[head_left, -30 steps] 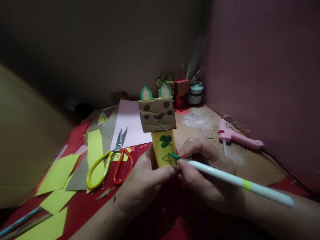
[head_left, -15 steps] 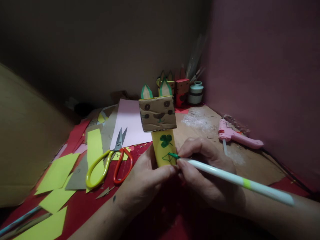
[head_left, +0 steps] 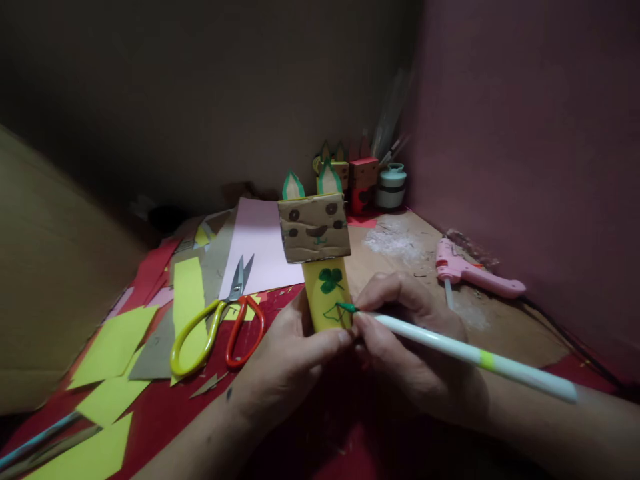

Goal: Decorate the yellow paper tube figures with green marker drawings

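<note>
A paper figure stands upright in the middle: a brown cardboard head with a drawn face and two green-edged ears, on a yellow body with a green clover. My left hand grips the bottom of the yellow body, thumb across its front. My right hand is closed on a white pen with a green tip. The pen's tip touches the lower part of the yellow body, where a green outline is drawn.
Yellow- and orange-handled scissors lie left of the figure on red paper, among yellow scraps and a pink sheet. A pink glue gun lies at the right by the wall. More small figures and a jar stand at the back.
The pen and both hands have shifted very slightly; the pen's far end sits a little lower and more to the left. The figure stays in place.
</note>
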Action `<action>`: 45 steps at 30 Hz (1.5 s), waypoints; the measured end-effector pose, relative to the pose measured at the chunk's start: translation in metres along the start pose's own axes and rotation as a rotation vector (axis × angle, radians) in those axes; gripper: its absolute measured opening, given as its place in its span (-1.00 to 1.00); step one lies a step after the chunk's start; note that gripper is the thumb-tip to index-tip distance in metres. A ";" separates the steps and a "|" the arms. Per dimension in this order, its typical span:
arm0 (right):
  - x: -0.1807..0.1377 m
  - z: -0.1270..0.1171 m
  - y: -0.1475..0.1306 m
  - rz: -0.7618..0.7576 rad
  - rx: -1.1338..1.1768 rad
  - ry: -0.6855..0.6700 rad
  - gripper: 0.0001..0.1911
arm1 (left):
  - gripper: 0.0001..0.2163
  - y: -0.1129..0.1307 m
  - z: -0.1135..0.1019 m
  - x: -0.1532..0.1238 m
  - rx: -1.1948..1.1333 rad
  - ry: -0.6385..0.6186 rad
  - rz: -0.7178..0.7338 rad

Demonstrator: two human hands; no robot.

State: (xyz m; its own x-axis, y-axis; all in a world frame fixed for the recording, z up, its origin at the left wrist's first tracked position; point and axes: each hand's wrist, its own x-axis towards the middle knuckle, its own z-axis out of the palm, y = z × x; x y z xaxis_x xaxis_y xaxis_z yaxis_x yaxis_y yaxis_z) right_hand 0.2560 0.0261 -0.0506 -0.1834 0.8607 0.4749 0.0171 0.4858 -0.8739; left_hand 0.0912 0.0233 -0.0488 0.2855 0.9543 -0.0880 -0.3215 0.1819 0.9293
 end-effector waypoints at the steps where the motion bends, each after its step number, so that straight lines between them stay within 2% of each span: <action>1: 0.000 0.000 0.000 0.006 0.006 -0.006 -0.94 | -0.69 0.001 0.000 0.000 0.002 -0.002 -0.001; 6: 0.002 -0.003 -0.003 0.036 -0.006 0.004 -0.95 | -0.65 0.002 0.002 -0.002 -0.019 -0.014 -0.003; 11: 0.001 -0.003 -0.002 0.014 -0.024 -0.010 -0.95 | -0.65 0.002 0.004 -0.001 -0.034 0.029 -0.011; 31: 0.002 -0.002 -0.005 0.022 -0.028 0.000 -0.93 | -0.74 0.003 0.002 -0.002 -0.017 -0.009 0.000; 45: 0.001 -0.004 -0.002 0.020 -0.062 -0.013 -0.90 | -0.71 0.001 0.001 -0.002 -0.057 -0.011 -0.006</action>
State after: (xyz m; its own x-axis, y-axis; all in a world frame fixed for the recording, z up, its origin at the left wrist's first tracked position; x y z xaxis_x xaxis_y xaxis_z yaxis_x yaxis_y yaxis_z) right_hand 0.2594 0.0264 -0.0480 -0.1948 0.8687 0.4554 0.0820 0.4771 -0.8750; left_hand 0.0912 0.0217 -0.0471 0.2973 0.9506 -0.0895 -0.3705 0.2013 0.9068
